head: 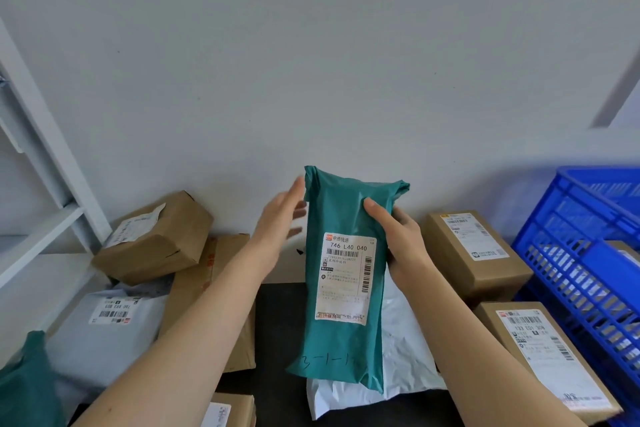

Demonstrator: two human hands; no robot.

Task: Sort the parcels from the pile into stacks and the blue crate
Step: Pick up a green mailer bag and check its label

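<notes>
A long teal poly-mailer parcel (341,218) with a white shipping label is held upright in the middle of the view. My right hand (398,239) grips its right edge near the top, thumb on the front. My left hand (280,225) is beside the parcel's upper left edge with fingers straight, just touching or very near it. The blue crate (575,260) stands at the right. On the left lies the pile: a tilted brown box (156,239), a grey mailer (110,322) and another teal mailer (24,381).
Two brown boxes (471,253) (540,357) sit left of the crate. A white mailer (408,357) lies on the dark tabletop (280,315) under the held parcel. A flat brown box (214,288) lies under my left forearm. White shelving (45,163) stands at the far left.
</notes>
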